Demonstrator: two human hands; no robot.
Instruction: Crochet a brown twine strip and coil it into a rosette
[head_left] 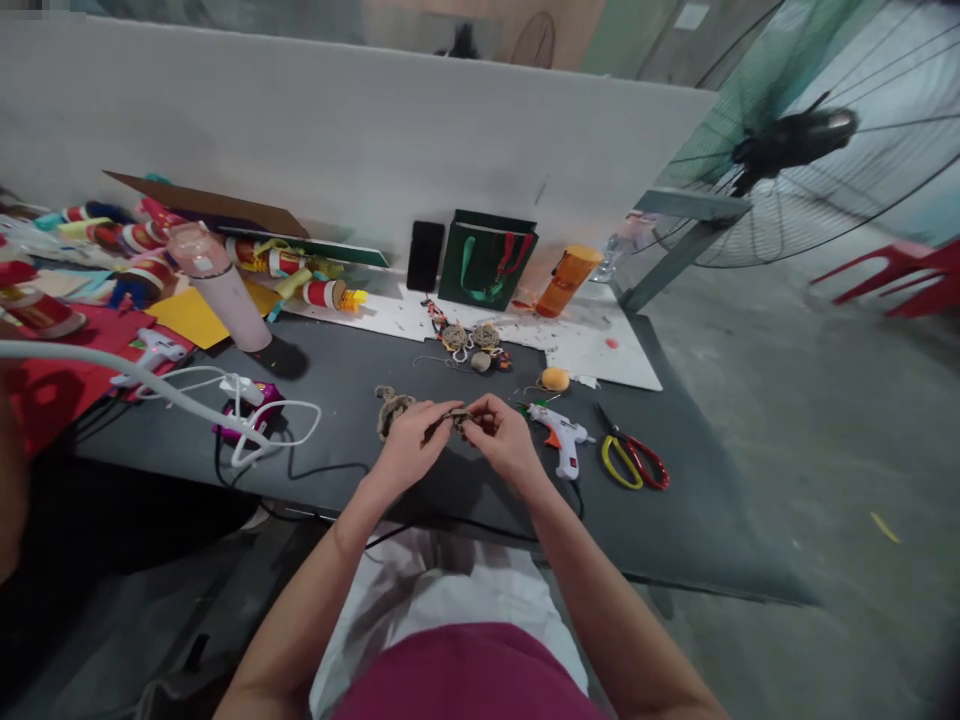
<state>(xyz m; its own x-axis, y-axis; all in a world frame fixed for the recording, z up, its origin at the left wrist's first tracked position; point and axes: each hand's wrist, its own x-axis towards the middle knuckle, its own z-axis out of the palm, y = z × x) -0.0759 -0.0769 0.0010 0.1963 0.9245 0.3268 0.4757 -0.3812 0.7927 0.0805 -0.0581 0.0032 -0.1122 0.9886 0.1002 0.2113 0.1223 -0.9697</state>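
Note:
Both my hands meet over the dark grey table, pinching a small brown knitted or crocheted piece (pixel 459 418) between their fingertips. My left hand (pixel 412 440) holds its left side, and my right hand (pixel 502 435) grips the right. Fingers cover most of the piece, so its full shape is hidden. Just behind my left hand lies another brown crocheted piece (pixel 391 408), ring-like with a small knob. A white glue gun (pixel 561 438) rests right of my right hand. Beyond it are scissors (pixel 630 455) with one yellow and one red handle.
Crocheted rounds (pixel 486 336) and a yellow yarn ball (pixel 555 379) lie farther back. Behind them stand a phone (pixel 425 256), green gift bag (pixel 486 262) and orange bottle (pixel 568 282). Leftward are a pink bottle (pixel 225 290), a purple power adapter (pixel 251 410) with white cables, and another person's arm (pixel 11 480).

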